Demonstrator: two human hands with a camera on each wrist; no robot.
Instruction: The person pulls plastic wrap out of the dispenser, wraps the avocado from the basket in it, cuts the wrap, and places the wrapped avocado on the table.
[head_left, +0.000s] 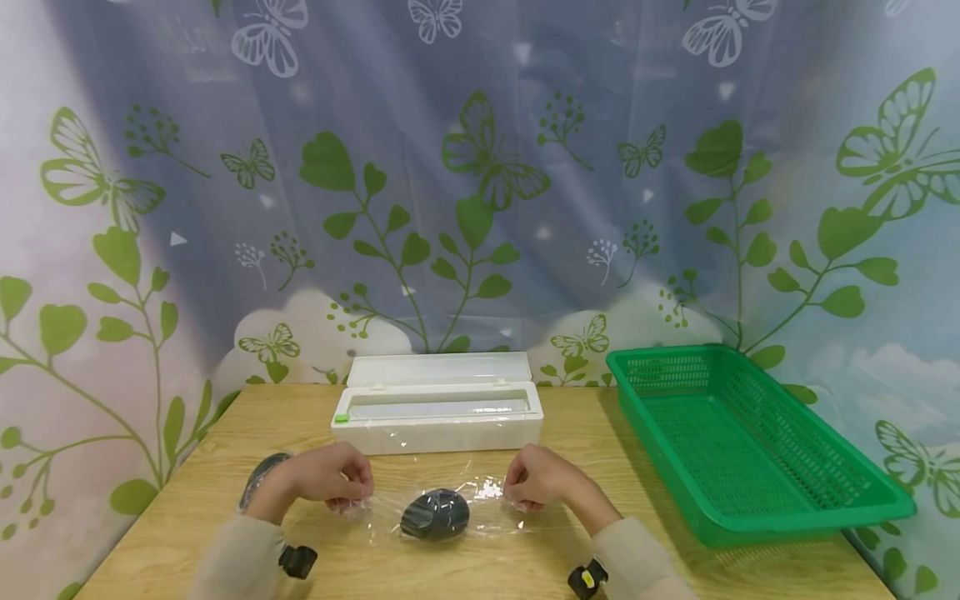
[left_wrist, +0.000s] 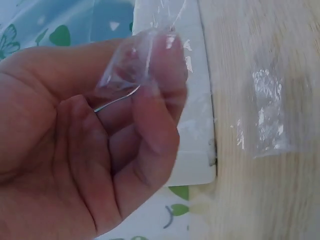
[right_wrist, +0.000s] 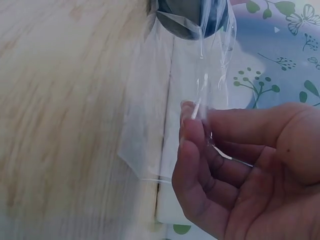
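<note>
Between the two hands a sheet of clear cling film (head_left: 491, 490) is stretched. A black rounded object (head_left: 435, 514), shaped like a computer mouse, is at its middle with film across it; whether film also passes beneath is unclear. My left hand (head_left: 333, 477) pinches the film's left side between thumb and curled fingers, seen closely in the left wrist view (left_wrist: 135, 120). On the other side my right hand (head_left: 543, 479) pinches the film, which hangs in folds from the fingers in the right wrist view. Behind them stands a white cling film box (head_left: 438, 435), its lid raised.
A second dark object (head_left: 262, 477) with a shiny surface lies at the left, partly hidden by my left forearm. The green plastic basket (head_left: 806, 529) stands on the right of the wooden table (head_left: 360, 575). A patterned curtain (head_left: 570, 275) hangs behind.
</note>
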